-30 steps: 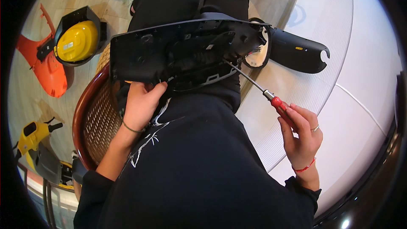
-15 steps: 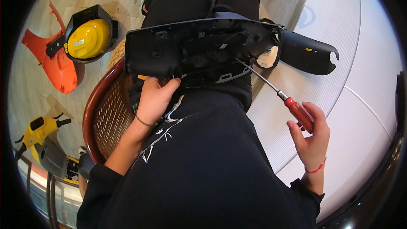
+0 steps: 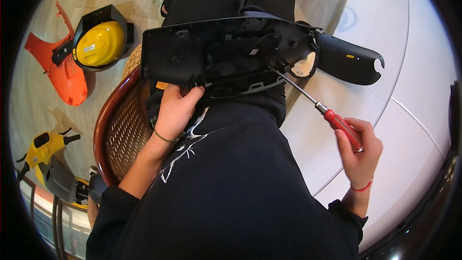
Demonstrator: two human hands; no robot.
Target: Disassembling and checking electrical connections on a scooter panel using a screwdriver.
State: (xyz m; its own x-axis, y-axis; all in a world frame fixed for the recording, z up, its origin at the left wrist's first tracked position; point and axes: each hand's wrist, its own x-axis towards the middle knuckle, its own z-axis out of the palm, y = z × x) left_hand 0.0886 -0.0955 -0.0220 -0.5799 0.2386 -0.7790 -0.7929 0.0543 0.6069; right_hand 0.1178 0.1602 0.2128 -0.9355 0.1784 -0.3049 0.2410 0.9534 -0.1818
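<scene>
Across my lap lies a long black plastic scooter panel (image 3: 175, 50), its hollow ribbed inner side facing up. My left hand (image 3: 177, 108) grips its near edge towards the left, thumb on top and the other fingers hidden beneath. My right hand (image 3: 363, 151) is closed round the red handle of a screwdriver (image 3: 342, 127). The long metal shaft slants up and left, and its tip reaches the inside of the panel near the right end. Whether the tip sits in a screw is too small to tell.
A black curved cover (image 3: 349, 60) lies on the white ribbed bench (image 3: 308, 161) to the right. Left of me stands a wicker chair (image 3: 126, 130). On the floor are an orange panel (image 3: 70, 79), a black-and-yellow part (image 3: 101, 43) and a yellow scooter (image 3: 45, 151).
My right hand has shifted slightly right and changed its grip round the screwdriver handle. The panel's near edge has tilted up a little; my left hand stays on it.
</scene>
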